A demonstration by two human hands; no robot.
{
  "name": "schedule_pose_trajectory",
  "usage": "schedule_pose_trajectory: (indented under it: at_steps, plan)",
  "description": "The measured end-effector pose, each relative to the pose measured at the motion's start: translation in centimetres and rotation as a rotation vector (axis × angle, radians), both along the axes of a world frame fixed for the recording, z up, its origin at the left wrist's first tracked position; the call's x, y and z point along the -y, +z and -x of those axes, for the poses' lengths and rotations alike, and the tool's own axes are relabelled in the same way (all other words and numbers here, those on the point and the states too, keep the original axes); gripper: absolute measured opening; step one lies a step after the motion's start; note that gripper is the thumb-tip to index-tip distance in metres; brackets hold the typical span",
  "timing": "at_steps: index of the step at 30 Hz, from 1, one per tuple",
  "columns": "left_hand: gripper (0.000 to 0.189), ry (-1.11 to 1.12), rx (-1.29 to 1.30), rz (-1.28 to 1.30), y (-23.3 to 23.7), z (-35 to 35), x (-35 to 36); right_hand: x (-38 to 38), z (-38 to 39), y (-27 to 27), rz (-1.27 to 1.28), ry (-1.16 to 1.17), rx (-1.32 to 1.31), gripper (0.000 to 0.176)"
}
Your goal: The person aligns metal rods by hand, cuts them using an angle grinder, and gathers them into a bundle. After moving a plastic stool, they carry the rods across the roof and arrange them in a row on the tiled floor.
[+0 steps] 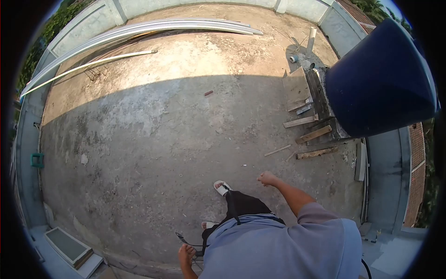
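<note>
My right hand [267, 178] is held out in front of my body over the concrete floor [139, 172], its fingers curled in with nothing showing in them. Low in the view, close to my waist, my left hand [187, 251] is closed. A small dark object [180, 237] sticks out past its fingers, with a thin black cable [195, 244] running toward my clothes; its kind cannot be made out. Below me are my feet in white sandals [222, 188], one ahead of the other.
A big dark blue tank [378, 83] stands on a block base at the right, with wooden offcuts [314, 134] beside it. Long metal profiles [153, 24] lie at the back left. A brick-red fragment [208, 93] is on the floor; framed panels [69, 245] lie lower left.
</note>
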State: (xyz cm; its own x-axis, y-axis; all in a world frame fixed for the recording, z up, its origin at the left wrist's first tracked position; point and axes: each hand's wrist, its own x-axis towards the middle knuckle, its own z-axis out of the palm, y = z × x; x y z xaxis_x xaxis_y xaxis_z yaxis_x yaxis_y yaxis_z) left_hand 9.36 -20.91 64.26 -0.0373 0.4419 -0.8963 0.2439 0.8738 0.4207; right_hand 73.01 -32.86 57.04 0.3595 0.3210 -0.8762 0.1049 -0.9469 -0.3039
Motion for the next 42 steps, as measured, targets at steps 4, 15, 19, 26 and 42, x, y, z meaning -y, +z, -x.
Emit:
schedule_pose_trajectory:
  at_steps: [4,15,19,26,42]
  plan:
    - [0.052,0.079,-0.056,-0.063,2.9,-0.8,-0.2,-2.5,-0.7,-1.9,-0.001,0.021,-0.072,0.031]
    - [0.04,0.398,-0.043,-0.037,4.4,-3.8,10.4,-12.1,-1.3,-3.4,-0.082,0.236,-0.09,0.032]
    - [0.036,0.459,-0.013,0.003,3.5,-3.8,15.6,-15.7,-0.5,-2.6,-0.069,0.351,-0.083,0.035]
    - [0.041,0.277,-0.185,0.129,4.2,-5.5,19.7,-19.1,2.2,-1.3,-0.102,0.51,-0.085,0.036]
    - [0.048,0.549,0.078,0.144,-2.1,1.0,20.5,-18.0,7.2,0.8,-0.112,0.379,-0.085,0.03]
